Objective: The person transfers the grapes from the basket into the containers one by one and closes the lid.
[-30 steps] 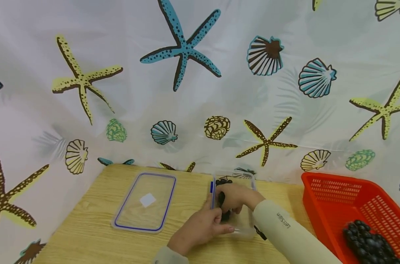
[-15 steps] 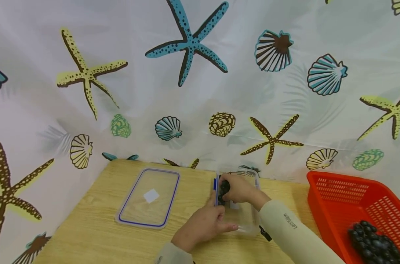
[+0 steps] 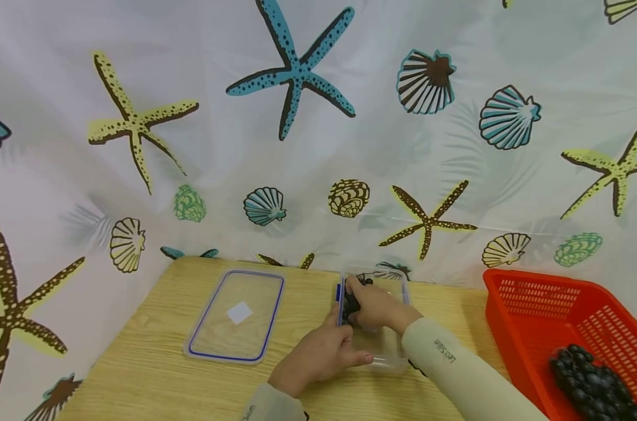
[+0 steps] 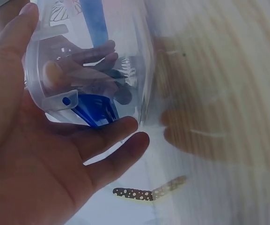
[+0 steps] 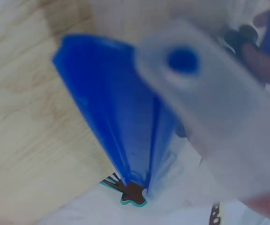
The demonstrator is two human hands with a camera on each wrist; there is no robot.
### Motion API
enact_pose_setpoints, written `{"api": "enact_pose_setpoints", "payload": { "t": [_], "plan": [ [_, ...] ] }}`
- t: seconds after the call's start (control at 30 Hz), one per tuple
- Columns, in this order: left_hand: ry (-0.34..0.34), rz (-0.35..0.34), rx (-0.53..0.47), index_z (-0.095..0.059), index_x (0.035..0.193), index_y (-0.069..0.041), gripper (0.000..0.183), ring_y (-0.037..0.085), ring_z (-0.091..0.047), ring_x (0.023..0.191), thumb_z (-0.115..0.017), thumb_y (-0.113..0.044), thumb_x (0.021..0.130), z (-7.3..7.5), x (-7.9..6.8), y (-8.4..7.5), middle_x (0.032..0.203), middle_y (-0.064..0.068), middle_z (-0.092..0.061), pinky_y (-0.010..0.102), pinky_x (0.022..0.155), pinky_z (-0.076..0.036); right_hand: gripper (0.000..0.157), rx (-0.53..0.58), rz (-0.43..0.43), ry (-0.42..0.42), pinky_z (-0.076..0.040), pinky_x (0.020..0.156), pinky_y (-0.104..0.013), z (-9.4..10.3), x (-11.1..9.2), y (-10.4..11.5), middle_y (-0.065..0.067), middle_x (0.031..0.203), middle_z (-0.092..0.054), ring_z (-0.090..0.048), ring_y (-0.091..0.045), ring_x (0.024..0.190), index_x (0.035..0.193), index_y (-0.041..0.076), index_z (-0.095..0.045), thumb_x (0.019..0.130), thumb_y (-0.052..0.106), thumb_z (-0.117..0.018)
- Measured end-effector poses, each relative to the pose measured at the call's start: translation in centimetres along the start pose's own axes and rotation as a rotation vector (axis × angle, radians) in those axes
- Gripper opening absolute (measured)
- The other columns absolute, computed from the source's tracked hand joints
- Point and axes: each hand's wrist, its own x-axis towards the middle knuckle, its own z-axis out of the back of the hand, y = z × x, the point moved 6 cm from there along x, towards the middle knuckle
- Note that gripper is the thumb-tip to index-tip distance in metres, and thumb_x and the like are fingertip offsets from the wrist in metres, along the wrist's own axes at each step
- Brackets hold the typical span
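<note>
With my left hand (image 3: 321,354) spread wide against the box (image 3: 387,362) near the desk's (image 3: 155,356) back edge, my right hand (image 3: 375,306) holding grapes (image 3: 350,303) inside, I'd settle them gently, without squeezing

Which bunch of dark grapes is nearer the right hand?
The boxed bunch, inside the clear container with the right hand on it; the other bunch lies apart in the red basket.

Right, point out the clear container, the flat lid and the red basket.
Clear container (image 3: 389,362): head view, near wall.
Flat lid (image 3: 230,337): head view, clear panel below the white patch.
Red basket (image 3: 534,299): head view, far mesh wall.
</note>
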Motion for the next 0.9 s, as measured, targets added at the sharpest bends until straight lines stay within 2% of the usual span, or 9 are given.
{"api": "enact_pose_setpoints", "payload": {
  "t": [0.13,0.23,0.4,0.5,0.6,0.73,0.8,0.9],
  "plan": [
    [-0.007,0.009,-0.022,-0.051,0.069,-0.014,0.051,0.013,-0.047,0.051,-0.067,-0.057,0.092,-0.2,0.0,0.0,0.159,0.037,-0.009,0.028,0.058,-0.044,0.037,-0.006,0.013,-0.011,-0.04,0.066,-0.036,0.7,0.3,-1.1,-0.004,0.082,-0.054,-0.048,-0.019,0.07,0.11,0.012,-0.045,0.088,0.009,-0.075],
    [0.001,0.03,-0.014,-0.052,0.069,-0.014,0.052,0.014,-0.049,0.052,-0.068,-0.058,0.092,-0.3,-0.1,-0.2,0.159,0.036,-0.008,0.029,0.059,-0.045,0.037,-0.013,-0.003,-0.033,-0.034,0.061,-0.035,1.3,0.5,-2.0,-0.003,0.073,-0.046,-0.043,-0.019,0.064,0.104,0.012,-0.042,0.086,0.007,-0.073],
    [0.02,0.055,0.024,-0.054,0.07,-0.014,0.052,0.015,-0.05,0.053,-0.068,-0.059,0.091,0.0,-0.3,-0.4,0.161,0.034,-0.006,0.029,0.061,-0.046,0.036,-0.089,-0.05,-0.096,-0.041,0.06,-0.036,1.7,0.6,-2.1,-0.002,0.077,-0.054,-0.051,-0.019,0.064,0.107,0.012,-0.047,0.089,0.018,-0.078],
    [0.022,0.067,0.032,-0.055,0.069,-0.014,0.052,0.015,-0.052,0.056,-0.068,-0.06,0.09,-0.1,-0.2,-0.4,0.162,0.031,-0.007,0.03,0.063,-0.046,0.037,-0.104,-0.057,-0.167,-0.045,0.061,-0.037,1.6,0.6,-1.7,-0.003,0.076,-0.058,-0.055,-0.019,0.064,0.107,0.009,-0.049,0.091,0.025,-0.079],
    [0.019,0.067,0.039,-0.055,0.069,-0.014,0.053,0.014,-0.053,0.059,-0.069,-0.061,0.089,-0.1,-0.2,-0.4,0.163,0.03,-0.008,0.03,0.064,-0.046,0.04,-0.038,-0.087,-0.25,-0.046,0.059,-0.037,1.5,0.4,-1.4,-0.004,0.075,-0.058,-0.055,-0.02,0.062,0.107,0.007,-0.049,0.091,0.028,-0.079],
    [0.007,0.06,0.044,-0.055,0.07,-0.014,0.052,0.014,-0.052,0.058,-0.069,-0.06,0.09,0.0,-0.2,-0.5,0.16,0.034,-0.012,0.031,0.063,-0.046,0.044,0.128,-0.152,-0.337,-0.045,0.057,-0.035,0.8,-0.1,-1.2,-0.007,0.077,-0.057,-0.054,-0.021,0.062,0.108,0.006,-0.046,0.09,0.027,-0.081],
    [0.0,0.06,0.04,-0.055,0.07,-0.013,0.052,0.015,-0.052,0.057,-0.069,-0.059,0.09,0.0,-0.3,-0.4,0.159,0.036,-0.012,0.031,0.063,-0.046,0.045,0.2,-0.159,-0.35,-0.044,0.057,-0.034,0.1,-0.2,-1.0,-0.008,0.078,-0.056,-0.052,-0.021,0.063,0.109,0.005,-0.044,0.09,0.022,-0.081],
    [-0.004,0.059,0.027,-0.054,0.069,-0.013,0.052,0.015,-0.051,0.056,-0.07,-0.058,0.09,0.1,-0.4,-0.3,0.159,0.037,-0.01,0.03,0.063,-0.046,0.045,0.241,-0.148,-0.329,-0.044,0.06,-0.036,-0.8,-0.4,-0.7,-0.009,0.077,-0.055,-0.051,-0.022,0.064,0.109,0.004,-0.042,0.089,0.015,-0.081]
  ]
}}
